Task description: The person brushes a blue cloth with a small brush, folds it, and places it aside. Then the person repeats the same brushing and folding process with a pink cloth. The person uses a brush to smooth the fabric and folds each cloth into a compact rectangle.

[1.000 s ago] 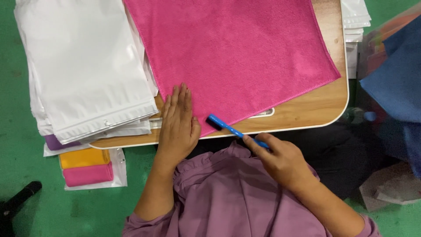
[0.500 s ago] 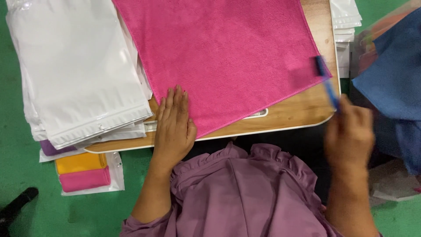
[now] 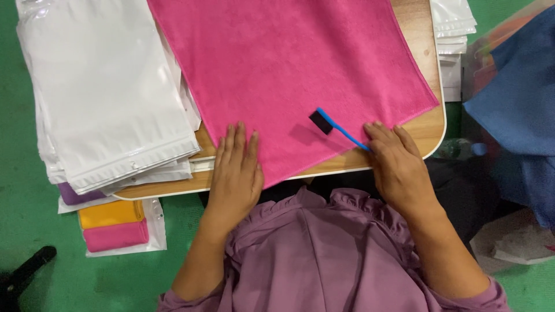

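A pink cloth lies spread flat on the bench, its near edge at the bench's front. The left hand rests palm down on the cloth's near left corner, fingers straight, gripping nothing. The right hand sits at the cloth's near right edge, its fingers closed on the handle of a blue brush, whose dark head lies on the cloth. Judged: the cloth is laid out and brushing is under way; no fold shows. White bags are stacked left of the cloth.
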